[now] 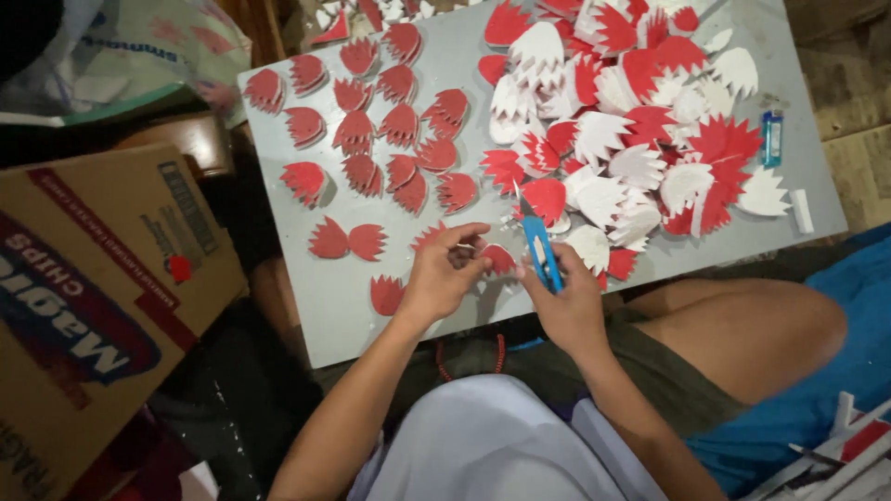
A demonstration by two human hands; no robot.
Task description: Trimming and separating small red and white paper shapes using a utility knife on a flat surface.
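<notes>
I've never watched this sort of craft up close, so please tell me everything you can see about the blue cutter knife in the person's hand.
The slim blue plastic cutter knife has a thin pale blade sticking out of its far end, pointing away from the person. The right hand grips its lower half, tilting it over the grey board. Its tip sits near a red jagged-edged cutout pinched by the left hand. Whether the blade touches that cutout cannot be told.

Light falls from above onto the grey board, leaving it evenly lit with a soft sheen near its far edge. Soft shadows gather under the hands at its near edge. The surroundings at left sink into dimness. Edges bend slightly; details look mildly soft, compressed.
</notes>
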